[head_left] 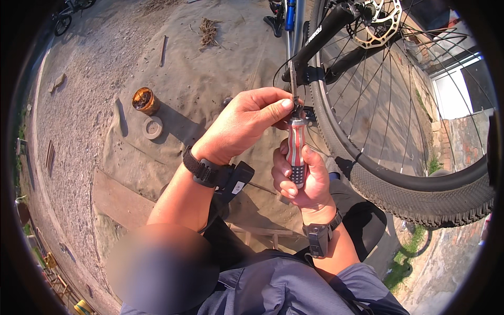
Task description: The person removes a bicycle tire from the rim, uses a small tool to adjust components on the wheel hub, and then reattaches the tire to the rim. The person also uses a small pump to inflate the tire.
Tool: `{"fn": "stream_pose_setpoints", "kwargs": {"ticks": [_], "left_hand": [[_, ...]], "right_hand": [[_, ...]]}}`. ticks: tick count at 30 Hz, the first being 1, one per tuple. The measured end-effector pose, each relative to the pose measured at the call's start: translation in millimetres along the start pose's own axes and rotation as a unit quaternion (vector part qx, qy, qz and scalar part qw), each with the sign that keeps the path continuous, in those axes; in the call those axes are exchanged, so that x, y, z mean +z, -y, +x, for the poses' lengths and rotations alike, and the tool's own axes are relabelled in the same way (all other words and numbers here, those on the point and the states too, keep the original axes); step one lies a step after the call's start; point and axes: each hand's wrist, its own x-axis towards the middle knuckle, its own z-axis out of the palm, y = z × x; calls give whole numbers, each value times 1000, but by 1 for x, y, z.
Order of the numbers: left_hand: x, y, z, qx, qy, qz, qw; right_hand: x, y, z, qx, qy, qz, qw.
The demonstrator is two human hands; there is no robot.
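My right hand (302, 176) is wrapped round the striped, star-patterned handle (295, 136) of a screwdriver, whose shaft (293, 79) points up toward the bicycle. Just above the handle, my left hand (252, 115) pinches a small dark part (297, 107) against the shaft; its exact shape is too small to tell. The black fork (320, 50), the brake disc (367, 31) and the spoked wheel with its knobby tyre (394, 202) are close by at upper right.
An orange can (145, 100) and a round ring-shaped object (153, 127) lie on the sheeted ground (189, 63) at left, with a flat board (118, 197) lower down. A small wooden stool (257, 233) shows below my arms. A brick wall (451, 136) stands at far right.
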Motion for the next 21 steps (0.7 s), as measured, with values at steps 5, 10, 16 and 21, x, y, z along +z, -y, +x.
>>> {"fn": "stream_pose_setpoints", "kwargs": {"ticks": [5,10,16,21], "left_hand": [[3,-3,-2,-2,14,-36,999],[2,1,0,17,4,-24,1000],[8,-4,-2,-19,1,-138,990],[6,1,-2,-16,15,-147,989]], "right_hand": [[4,4,1,-3,-13,-43,999],[13,2,4,-24,-30,-91,995],[16,7,3,-61,-61,-170,982],[22,5,3,-100,-119,-275,949]]}}
